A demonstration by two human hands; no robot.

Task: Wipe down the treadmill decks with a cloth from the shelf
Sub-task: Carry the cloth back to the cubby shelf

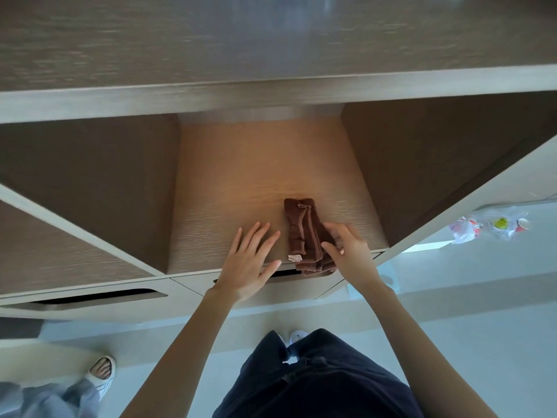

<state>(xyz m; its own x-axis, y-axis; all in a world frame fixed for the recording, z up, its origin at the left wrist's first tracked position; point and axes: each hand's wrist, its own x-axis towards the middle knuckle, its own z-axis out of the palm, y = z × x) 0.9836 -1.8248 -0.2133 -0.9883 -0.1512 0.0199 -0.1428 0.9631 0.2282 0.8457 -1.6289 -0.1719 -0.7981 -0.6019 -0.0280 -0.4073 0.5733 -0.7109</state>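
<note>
The right hand point(346, 251) pinches the folded brown cloth point(304, 233) at the shelf's point(241, 176) near edge, seemingly to lift it, while the left hand point(250, 260) lies flat just left, fingers spread

The folded brown cloth point(301, 227) my right hand point(346, 251) grips is fuzzy, matt terry; the pale wood-grain shelf point(241, 176) is smooth.

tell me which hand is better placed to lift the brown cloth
Right: the right hand grips the brown cloth at its near end; the left hand is open beside it.
</note>
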